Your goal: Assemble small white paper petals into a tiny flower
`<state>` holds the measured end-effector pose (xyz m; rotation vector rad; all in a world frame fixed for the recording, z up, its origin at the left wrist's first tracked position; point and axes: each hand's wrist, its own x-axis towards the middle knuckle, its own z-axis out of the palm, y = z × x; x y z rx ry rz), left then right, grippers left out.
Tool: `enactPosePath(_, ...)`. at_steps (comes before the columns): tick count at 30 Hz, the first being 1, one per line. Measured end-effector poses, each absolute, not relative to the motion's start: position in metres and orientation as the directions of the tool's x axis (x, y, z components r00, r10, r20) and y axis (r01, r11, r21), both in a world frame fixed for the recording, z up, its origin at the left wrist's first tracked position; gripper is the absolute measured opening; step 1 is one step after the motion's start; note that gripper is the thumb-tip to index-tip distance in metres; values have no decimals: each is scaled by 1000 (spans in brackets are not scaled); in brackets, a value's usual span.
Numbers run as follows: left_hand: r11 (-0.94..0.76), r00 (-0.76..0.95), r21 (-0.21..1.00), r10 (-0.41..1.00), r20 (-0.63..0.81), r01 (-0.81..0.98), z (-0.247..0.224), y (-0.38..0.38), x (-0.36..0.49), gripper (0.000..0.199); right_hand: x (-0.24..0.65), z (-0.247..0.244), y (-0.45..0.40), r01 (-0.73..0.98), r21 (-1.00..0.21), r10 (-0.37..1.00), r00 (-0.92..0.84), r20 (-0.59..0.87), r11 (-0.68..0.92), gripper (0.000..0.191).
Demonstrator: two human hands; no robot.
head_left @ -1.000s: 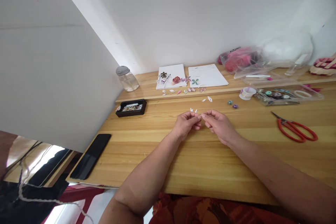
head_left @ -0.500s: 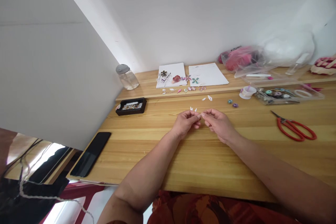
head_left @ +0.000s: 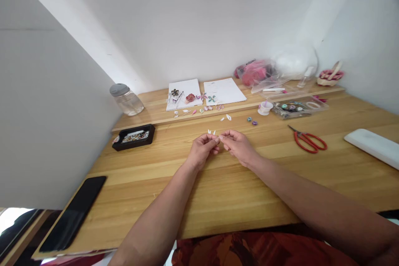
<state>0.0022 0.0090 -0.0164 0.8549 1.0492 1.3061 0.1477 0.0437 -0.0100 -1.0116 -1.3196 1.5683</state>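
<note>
My left hand point(head_left: 202, 149) and my right hand point(head_left: 237, 146) meet above the wooden table point(head_left: 224, 199), fingertips pinched close together. Something small and pale seems to be between them, too small to name. Just behind the fingers stick up white pointed pieces point(head_left: 209, 131). Farther back lie two more white slivers point(head_left: 228, 117), and to their right a teal bead-like piece point(head_left: 249, 119) and a purple one point(head_left: 254, 123). Red-handled scissors point(head_left: 308, 140) rest to the right of my right hand.
At the left are a black tray of beads point(head_left: 134, 137), a phone point(head_left: 73, 214) and a bottle point(head_left: 126, 99). Paper sheets point(head_left: 224, 91) with flower pieces lie on the raised shelf. A clear box point(head_left: 296, 107), a spool point(head_left: 264, 108) and a white case point(head_left: 372, 145) are at the right.
The view has turned to the right, so the table's things appear farther left and the white case and whole basket now show. Both hands keep their pinch, fingertips together.
</note>
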Motion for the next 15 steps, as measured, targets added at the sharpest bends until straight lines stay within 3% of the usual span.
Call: enactPosePath(15,141,-35,943,987,-158,-301,-18,9,0,41,145,-17,46,-136,-990,948,-319,7,-38,25)
